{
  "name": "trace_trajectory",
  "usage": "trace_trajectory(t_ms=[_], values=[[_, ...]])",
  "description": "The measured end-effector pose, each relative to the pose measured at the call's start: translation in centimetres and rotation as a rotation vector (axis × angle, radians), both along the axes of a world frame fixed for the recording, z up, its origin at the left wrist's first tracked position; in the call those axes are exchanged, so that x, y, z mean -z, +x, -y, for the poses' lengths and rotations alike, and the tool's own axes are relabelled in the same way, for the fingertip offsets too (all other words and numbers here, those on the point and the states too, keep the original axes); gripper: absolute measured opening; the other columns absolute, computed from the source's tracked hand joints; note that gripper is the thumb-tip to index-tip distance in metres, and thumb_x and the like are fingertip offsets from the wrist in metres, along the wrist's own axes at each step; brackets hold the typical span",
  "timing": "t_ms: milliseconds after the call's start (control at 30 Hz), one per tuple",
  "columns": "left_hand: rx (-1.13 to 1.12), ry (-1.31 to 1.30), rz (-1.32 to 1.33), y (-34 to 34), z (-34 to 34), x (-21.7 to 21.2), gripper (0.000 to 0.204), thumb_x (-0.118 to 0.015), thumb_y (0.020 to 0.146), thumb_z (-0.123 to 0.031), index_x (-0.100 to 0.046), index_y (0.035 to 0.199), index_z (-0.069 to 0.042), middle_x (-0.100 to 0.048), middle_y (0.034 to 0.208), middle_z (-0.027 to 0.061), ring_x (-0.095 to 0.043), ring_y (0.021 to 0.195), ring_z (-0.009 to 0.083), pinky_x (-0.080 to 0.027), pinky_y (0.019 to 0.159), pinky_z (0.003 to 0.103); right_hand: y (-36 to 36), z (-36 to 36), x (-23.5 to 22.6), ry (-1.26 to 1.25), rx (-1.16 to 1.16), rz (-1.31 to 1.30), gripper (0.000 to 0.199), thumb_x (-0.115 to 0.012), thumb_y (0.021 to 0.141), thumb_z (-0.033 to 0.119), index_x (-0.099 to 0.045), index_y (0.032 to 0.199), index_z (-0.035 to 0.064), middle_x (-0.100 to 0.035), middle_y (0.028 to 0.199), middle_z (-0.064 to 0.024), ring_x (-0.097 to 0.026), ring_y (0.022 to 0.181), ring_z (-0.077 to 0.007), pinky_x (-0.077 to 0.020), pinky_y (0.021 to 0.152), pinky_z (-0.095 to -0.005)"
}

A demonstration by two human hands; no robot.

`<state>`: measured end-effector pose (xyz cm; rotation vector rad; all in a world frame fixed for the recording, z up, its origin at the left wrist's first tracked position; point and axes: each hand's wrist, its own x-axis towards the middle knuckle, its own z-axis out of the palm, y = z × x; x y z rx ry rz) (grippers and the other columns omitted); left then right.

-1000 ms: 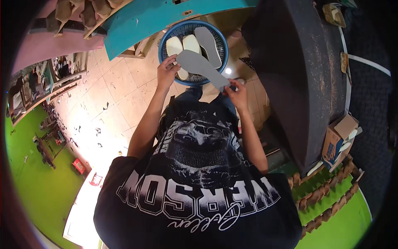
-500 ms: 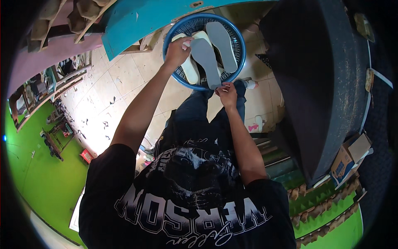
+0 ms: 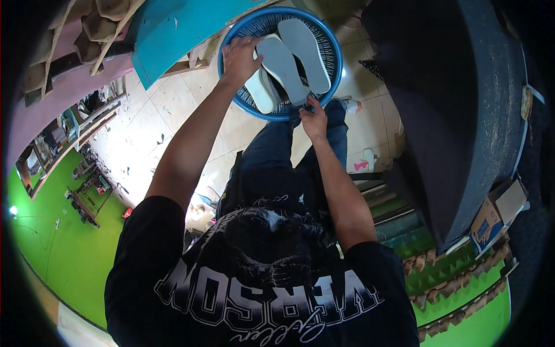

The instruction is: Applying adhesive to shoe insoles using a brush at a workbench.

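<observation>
A grey shoe insole (image 3: 280,63) lies slanted over the blue basket (image 3: 339,69), between my two hands. Its far left edge is under the thumb and curled fingers of my left hand (image 3: 240,61); part of that grip is hidden. My right hand (image 3: 314,120) pinches the same insole at its near end, by the basket's front rim. A second grey insole with a pale edge (image 3: 309,55) rests in the basket to the right. On the left, partly covered, sits a whitish insole (image 3: 261,95).
My legs (image 3: 266,147) straddle the tiled floor (image 3: 196,104) close to the basket. A teal panel (image 3: 173,34) stands behind it to the left. Large dark cloth-like material (image 3: 428,104) rises on the right, near an opened cardboard box (image 3: 497,217). Dark scraps litter the floor.
The grey insole sits lower and flatter in the basket. My left hand has moved from its far tip down along its left side; my right hand stays at the near end.
</observation>
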<state>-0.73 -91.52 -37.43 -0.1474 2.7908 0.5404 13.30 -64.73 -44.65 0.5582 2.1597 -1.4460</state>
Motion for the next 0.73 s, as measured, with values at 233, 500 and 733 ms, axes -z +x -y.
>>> trace_trajectory(t_ms=[233,500,733], values=[[0.130,-0.120,-0.155,2.6,-1.8,-0.6,0.058,-0.086,0.082,-0.025,-0.070,0.137,-0.019,-0.049,0.154,0.0085,-0.044,0.144,0.0326,-0.030,0.121,0.053,-2.3,0.7,-4.5,0.037,-0.134,0.152,0.054,-0.076,0.089,0.015,-0.064,0.141,0.0065,-0.080,0.096,-0.0170,-0.078,0.100,-0.0306,-0.0570,0.097,-0.0404],[0.106,0.272,-0.331,6.3,-10.4,-5.1,0.050,-0.085,0.086,-0.039,-0.074,0.128,-0.014,-0.047,0.157,0.0178,-0.040,0.146,0.0415,-0.024,0.121,0.064,-2.5,-4.3,-3.8,-0.319,-0.050,0.129,0.030,-0.068,0.092,0.002,-0.070,0.122,0.0007,-0.074,0.100,-0.0055,-0.071,0.081,-0.0140,-0.0596,0.074,-0.0302],[0.270,0.270,-0.123,7.6,-16.3,-7.7,0.053,-0.088,0.081,-0.048,-0.078,0.122,-0.016,-0.041,0.163,0.0167,-0.030,0.153,0.0404,-0.017,0.126,0.059,-3.8,-12.9,-10.7,-0.400,0.282,-0.013,0.035,-0.073,0.094,0.013,-0.068,0.128,0.0043,-0.075,0.104,-0.0093,-0.075,0.085,-0.0168,-0.0615,0.079,-0.0327]])
